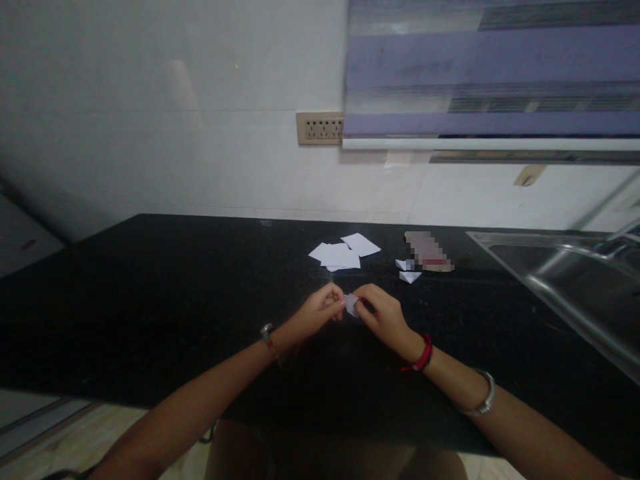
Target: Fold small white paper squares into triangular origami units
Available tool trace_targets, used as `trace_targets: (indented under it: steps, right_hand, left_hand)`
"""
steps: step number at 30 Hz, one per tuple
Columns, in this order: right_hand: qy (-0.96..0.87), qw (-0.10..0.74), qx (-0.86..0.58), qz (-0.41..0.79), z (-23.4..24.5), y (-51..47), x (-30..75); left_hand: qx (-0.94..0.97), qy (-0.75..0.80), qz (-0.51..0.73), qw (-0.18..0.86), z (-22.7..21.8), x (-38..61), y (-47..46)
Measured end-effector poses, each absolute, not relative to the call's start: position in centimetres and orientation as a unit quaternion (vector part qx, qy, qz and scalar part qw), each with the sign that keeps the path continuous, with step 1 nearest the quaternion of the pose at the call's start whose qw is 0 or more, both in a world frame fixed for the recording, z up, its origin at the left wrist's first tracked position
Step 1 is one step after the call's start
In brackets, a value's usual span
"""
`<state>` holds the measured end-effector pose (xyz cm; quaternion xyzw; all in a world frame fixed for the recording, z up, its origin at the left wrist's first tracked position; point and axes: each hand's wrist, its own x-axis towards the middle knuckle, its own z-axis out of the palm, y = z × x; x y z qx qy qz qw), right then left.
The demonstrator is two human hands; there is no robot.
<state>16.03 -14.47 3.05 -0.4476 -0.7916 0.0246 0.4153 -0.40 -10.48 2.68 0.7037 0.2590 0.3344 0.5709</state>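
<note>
A small folded piece of white paper (351, 305) is held between my two hands, just above the black countertop (200, 287). My left hand (324, 304) pinches its left edge with thumb and fingers. On the other side, my right hand (383, 310) grips the paper, its fingers partly covering it. Beyond my hands lie several loose white paper sheets (340, 255), overlapping one another. Two small folded white papers (410, 276) rest to the right of them, beside a pixelated flat object (429, 252).
A steel sink (575, 280) with a tap (620, 243) is set into the counter at the right. Behind the counter stands a pale tiled wall (225, 153) with a socket panel (320, 129). A purple and grey blind (490, 73) hangs at the upper right.
</note>
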Motion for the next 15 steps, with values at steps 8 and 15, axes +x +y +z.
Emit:
trace_targets:
  steps: [8, 15]
  right_hand:
    - [-0.792, 0.4, -0.462, 0.012, 2.81, -14.44, 16.1]
    - [-0.813, 0.377, -0.443, 0.028, 2.55, -14.34, 16.01]
  left_hand:
    - [0.703, 0.272, 0.333, 0.567, 2.61, -0.26, -10.46]
    - [0.706, 0.284, 0.327, 0.561, 2.63, -0.24, -10.58]
